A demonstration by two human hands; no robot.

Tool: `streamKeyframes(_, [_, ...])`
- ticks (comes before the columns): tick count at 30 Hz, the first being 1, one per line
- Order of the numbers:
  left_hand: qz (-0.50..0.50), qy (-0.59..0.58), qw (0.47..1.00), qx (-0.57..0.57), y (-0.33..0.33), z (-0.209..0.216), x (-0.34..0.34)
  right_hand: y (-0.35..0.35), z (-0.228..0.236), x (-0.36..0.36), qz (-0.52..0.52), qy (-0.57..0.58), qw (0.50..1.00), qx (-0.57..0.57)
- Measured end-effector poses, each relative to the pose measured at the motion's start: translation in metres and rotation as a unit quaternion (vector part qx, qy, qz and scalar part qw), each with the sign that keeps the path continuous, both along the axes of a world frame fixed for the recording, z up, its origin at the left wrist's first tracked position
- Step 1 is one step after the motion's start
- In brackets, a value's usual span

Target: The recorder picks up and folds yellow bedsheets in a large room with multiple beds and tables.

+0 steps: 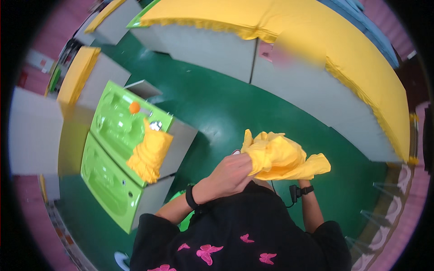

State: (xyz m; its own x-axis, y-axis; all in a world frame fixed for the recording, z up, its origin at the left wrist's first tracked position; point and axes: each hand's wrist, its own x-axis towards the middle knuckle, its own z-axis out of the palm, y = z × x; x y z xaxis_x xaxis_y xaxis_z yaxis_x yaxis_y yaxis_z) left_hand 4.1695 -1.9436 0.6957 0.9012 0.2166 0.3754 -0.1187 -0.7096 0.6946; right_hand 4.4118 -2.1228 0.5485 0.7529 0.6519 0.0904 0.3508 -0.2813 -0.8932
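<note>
Cloth [282,156] is hanging bunched from the grasping left hand [233,173], loose folds risking tangles and hiding the right hand, its grip untellable

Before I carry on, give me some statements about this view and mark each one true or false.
1. The left hand is gripping a yellow cloth. True.
2. The right hand's fingers are in plain view. False: the yellow cloth hides them.
3. A black band is around the left wrist. True.
4. The round orange object is on the floor. False: the orange object is at the farther green basin.
5. The floor is green. True.
6. The butterflies on the black shirt are white. False: the butterflies are pink.
</note>
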Motion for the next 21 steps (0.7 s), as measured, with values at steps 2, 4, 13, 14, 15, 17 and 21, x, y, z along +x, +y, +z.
streamKeyframes(2, [-0.021, -0.025, 0.999, -0.009, 0.023, -0.002, 0.023, -0.008, 0.009, 0.020, -0.048, -0.024, 0.999, 0.006])
streamKeyframes(4, [0.045, -0.072, 0.994, -0.065, 0.047, 0.003, 0.042, -0.016, 0.020, 0.051, -0.087, -0.045, 0.995, 0.012])
streamKeyframes(13, [-0.140, -0.034, 0.982, -0.118, 0.131, -0.021, 0.156, 0.037, 0.017, 0.098, 0.045, -0.093, 0.987, -0.125])
streamKeyframes(14, [-0.152, -0.039, 0.981, -0.111, 0.138, -0.027, 0.172, 0.032, 0.008, 0.103, -0.037, -0.046, 0.995, -0.082])
streamKeyframes(15, [-0.122, -0.032, 0.982, -0.140, 0.144, -0.036, 0.187, 0.018, 0.001, 0.110, -0.104, -0.003, 0.993, -0.060])
streamKeyframes(17, [-0.072, -0.026, 0.973, -0.216, 0.155, -0.039, 0.222, -0.006, 0.002, 0.133, -0.221, 0.023, 0.975, -0.003])
streamKeyframes(21, [-0.095, 0.161, 0.875, -0.447, 0.185, -0.093, 0.292, -0.063, 0.046, 0.171, -0.372, 0.006, 0.923, 0.100])
